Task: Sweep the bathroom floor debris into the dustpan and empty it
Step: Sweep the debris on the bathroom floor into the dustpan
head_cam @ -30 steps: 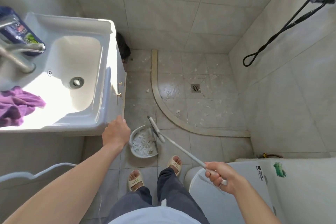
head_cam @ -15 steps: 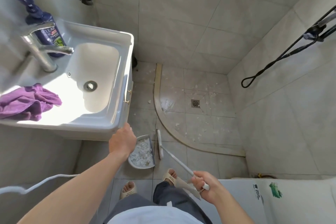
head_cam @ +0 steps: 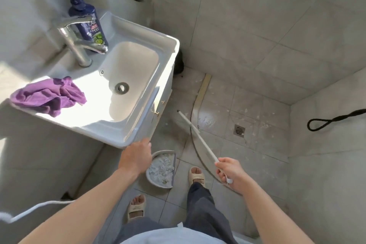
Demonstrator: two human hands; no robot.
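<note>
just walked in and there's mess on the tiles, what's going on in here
A person is sweeping the bathroom. The right hand grips a long white broom handle that angles out over the grey tiled floor. The left hand is down by a grey plastic dustpan, which already holds white debris. White flecks are scattered around the square metal floor drain.

My left arm reaches forward and down, bare to the elbow, and the left hand [head_cam: 136, 157] sits just below the near corner of the sink [head_cam: 138, 134], back of the hand up, fingers hidden from me under the rim side. My right arm angles out on the far side from the sink, and the right hand [head_cam: 230, 172] has its fingers curled round the broom handle [head_cam: 198, 134].
</note>
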